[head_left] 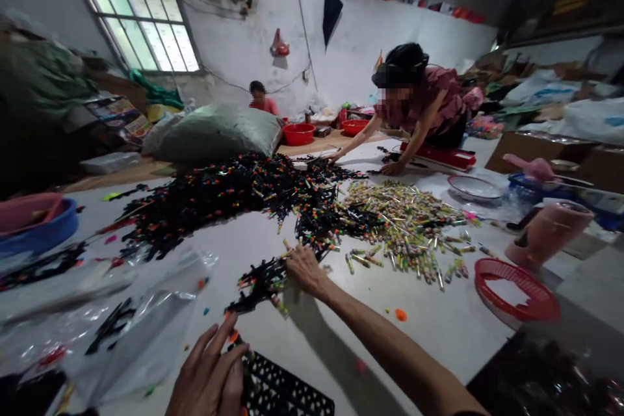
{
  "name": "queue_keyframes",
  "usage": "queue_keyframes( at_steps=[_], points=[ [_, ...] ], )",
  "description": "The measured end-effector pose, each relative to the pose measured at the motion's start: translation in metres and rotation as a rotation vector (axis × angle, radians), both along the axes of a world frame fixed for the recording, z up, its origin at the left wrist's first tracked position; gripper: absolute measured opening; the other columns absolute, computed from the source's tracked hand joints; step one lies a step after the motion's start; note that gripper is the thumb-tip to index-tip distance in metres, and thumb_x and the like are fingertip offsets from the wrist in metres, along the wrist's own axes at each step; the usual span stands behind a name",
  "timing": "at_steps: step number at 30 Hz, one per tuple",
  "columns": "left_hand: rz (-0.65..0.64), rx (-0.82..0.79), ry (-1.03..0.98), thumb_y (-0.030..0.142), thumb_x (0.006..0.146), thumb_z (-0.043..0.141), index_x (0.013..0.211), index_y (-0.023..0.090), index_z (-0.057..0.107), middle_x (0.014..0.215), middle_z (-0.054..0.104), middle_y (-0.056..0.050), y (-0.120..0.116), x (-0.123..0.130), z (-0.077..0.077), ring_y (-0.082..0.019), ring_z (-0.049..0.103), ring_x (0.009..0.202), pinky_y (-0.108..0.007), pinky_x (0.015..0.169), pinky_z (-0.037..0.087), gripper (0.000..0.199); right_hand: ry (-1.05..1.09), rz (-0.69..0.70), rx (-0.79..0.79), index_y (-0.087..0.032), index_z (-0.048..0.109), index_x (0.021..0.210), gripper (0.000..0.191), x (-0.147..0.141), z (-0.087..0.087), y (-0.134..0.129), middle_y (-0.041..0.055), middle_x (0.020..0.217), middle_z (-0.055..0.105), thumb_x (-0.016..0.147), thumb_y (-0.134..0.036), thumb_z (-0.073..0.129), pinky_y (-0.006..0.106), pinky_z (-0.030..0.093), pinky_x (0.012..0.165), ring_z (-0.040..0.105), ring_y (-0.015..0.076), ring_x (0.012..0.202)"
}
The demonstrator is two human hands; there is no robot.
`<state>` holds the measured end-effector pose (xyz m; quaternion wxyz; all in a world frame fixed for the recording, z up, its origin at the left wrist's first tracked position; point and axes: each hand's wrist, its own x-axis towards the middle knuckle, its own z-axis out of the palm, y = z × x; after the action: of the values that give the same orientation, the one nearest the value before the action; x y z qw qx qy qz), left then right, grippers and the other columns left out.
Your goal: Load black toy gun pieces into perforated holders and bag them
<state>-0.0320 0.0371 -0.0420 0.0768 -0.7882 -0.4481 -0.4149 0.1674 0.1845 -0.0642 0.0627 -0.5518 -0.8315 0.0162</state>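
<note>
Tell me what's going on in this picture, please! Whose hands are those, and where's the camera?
There's no robot here. A person wears the camera on their head, looking forward and down, so you see their own bare hands. The left hand is beside a black holed tray. The right hand is at a small bunch of black pieces; I can't tell what either hand grips. A big black pile and many little yellowish tubes lie on the white surface.
</note>
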Motion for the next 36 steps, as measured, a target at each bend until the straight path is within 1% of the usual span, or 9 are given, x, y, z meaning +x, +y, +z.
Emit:
queue_keyframes(
  at_steps=[5,11,13,18,21,24,27,31,36],
  points=[
    [0.073,-0.119,0.001,0.018,0.084,0.043,0.095,0.022,0.059,0.128,0.052,-0.004,-0.014,0.011,0.020,-0.023,0.041,0.122,-0.043,0.099,0.036,0.020,0.038,-0.116,-0.097,-0.015,0.058,0.101,0.023,0.022,0.011,-0.037,0.0124,0.097,0.063,0.083,-0.016,0.044,0.029,0.038,0.068,0.056,0.0217,0.088],
    [0.090,-0.222,-0.030,0.017,0.086,0.040,0.091,0.019,0.062,0.125,0.055,-0.006,-0.018,0.018,0.036,-0.022,0.042,0.121,-0.043,0.101,0.037,0.023,0.115,-0.204,-0.409,-0.017,0.060,0.071,0.007,0.037,-0.010,-0.089,0.0054,0.073,0.062,0.070,-0.020,0.055,0.024,0.028,0.053,0.056,0.0177,0.069],
    [0.090,-0.246,-0.041,0.017,0.086,0.040,0.091,0.018,0.062,0.124,0.055,-0.006,-0.019,0.018,0.038,-0.022,0.043,0.120,-0.043,0.100,0.037,0.023,0.274,-0.177,-0.465,-0.017,0.058,0.069,0.005,0.038,-0.017,-0.099,0.0017,0.069,0.059,0.068,-0.022,0.056,0.022,0.027,0.051,0.052,0.0145,0.065],
    [0.082,-0.266,-0.051,0.017,0.086,0.039,0.091,0.018,0.063,0.124,0.055,-0.007,-0.020,0.019,0.040,-0.022,0.043,0.119,-0.044,0.101,0.036,0.024,0.968,-0.113,-0.630,-0.016,0.053,0.076,0.017,0.004,-0.028,-0.115,-0.0047,0.062,0.051,0.065,-0.026,0.060,0.019,0.031,0.049,0.044,0.0088,0.055],
    [0.089,-0.266,-0.050,0.017,0.086,0.040,0.092,0.019,0.063,0.124,0.055,-0.006,-0.020,0.019,0.041,-0.022,0.043,0.120,-0.044,0.101,0.037,0.024,1.154,-0.135,-0.703,-0.015,0.054,0.070,0.014,-0.026,-0.033,-0.115,-0.0048,0.059,0.050,0.064,-0.026,0.060,0.019,0.033,0.049,0.043,0.0081,0.052],
    [0.092,-0.264,-0.046,0.017,0.085,0.039,0.093,0.019,0.063,0.125,0.055,-0.005,-0.020,0.019,0.041,-0.022,0.043,0.120,-0.043,0.101,0.037,0.025,1.235,-0.211,-0.647,-0.015,0.054,0.067,0.013,-0.047,-0.037,-0.108,-0.0034,0.060,0.053,0.062,-0.025,0.060,0.020,0.035,0.050,0.045,0.0091,0.053],
    [0.084,-0.251,-0.044,0.015,0.085,0.040,0.094,0.018,0.064,0.125,0.055,-0.006,-0.020,0.019,0.040,-0.022,0.044,0.120,-0.042,0.101,0.037,0.025,1.163,-0.178,-0.548,-0.016,0.054,0.067,0.012,-0.053,-0.041,-0.102,-0.0025,0.061,0.054,0.065,-0.026,0.059,0.020,0.035,0.051,0.047,0.0101,0.056],
    [0.084,-0.238,-0.043,0.014,0.084,0.041,0.107,0.019,0.060,0.126,0.055,-0.005,-0.020,0.020,0.037,-0.022,0.042,0.121,-0.042,0.101,0.038,0.030,0.761,0.011,-0.419,-0.016,0.056,0.068,0.009,-0.052,-0.035,-0.110,0.0006,0.064,0.058,0.073,-0.022,0.054,0.021,0.034,0.053,0.049,0.0122,0.058],
    [0.097,-0.230,0.073,0.017,0.085,0.040,0.126,0.020,0.048,0.132,0.050,-0.006,-0.018,0.017,0.034,-0.025,0.036,0.126,-0.044,0.101,0.037,0.042,0.359,0.172,-0.360,-0.015,0.060,0.095,0.020,-0.056,-0.015,-0.110,0.0090,0.089,0.065,0.082,-0.021,0.047,0.024,0.037,0.061,0.057,0.0165,0.073]
  ],
)
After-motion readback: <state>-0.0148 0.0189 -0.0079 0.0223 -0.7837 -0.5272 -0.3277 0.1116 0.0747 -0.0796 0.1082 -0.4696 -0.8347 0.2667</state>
